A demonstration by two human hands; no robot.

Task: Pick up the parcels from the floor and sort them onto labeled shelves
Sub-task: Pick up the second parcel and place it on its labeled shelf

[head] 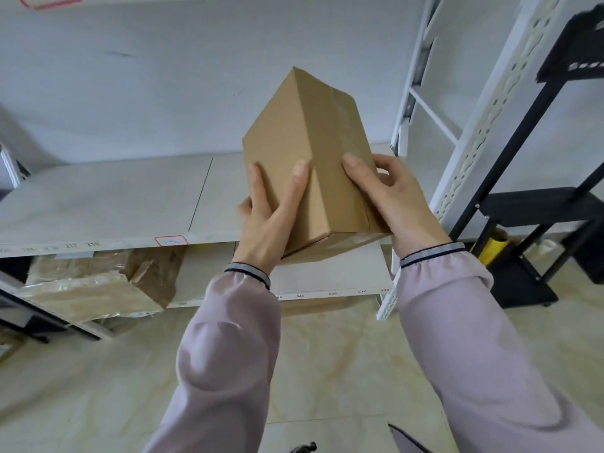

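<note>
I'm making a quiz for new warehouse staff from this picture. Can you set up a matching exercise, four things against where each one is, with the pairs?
Things:
1. cardboard box
2. taped parcel
3. red-outlined label
4. yellow roll

Places:
A. on the front edge of the upper shelf
B. behind the black step frame, low at the right
C. tilted, gripped between the left hand and the right hand
D. on the lower shelf, at the left

Pairs: 1-C, 2-D, 3-A, 4-B
</note>
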